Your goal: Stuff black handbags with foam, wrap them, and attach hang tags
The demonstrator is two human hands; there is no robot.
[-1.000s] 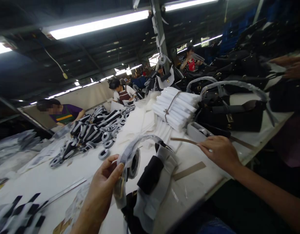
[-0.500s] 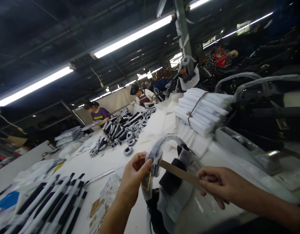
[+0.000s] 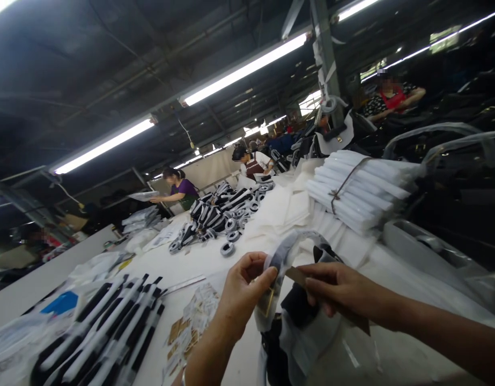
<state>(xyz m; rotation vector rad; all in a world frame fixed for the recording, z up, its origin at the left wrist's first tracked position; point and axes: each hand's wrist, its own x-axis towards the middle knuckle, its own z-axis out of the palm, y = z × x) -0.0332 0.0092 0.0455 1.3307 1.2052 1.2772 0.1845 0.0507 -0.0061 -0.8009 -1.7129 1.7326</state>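
Shows strip [image 3: 297, 276] clamped in right grip [image 3: 346, 287] above bench [image 3: 194, 262], long axis slanting up-left to an end just beside handle [image 3: 285, 249], contact uncertain, with left grip [image 3: 243, 289] pinched on handle's left side, just past that end.

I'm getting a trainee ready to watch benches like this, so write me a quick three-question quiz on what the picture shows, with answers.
1. True or false: the left hand pinches the wrapped handle between thumb and fingers.
2. What does the right hand hold?
A) a pair of scissors
B) a brown strip
C) a blue marker
3. What goes around the white bundle on the table?

Key:
1. True
2. B
3. A thin dark tie
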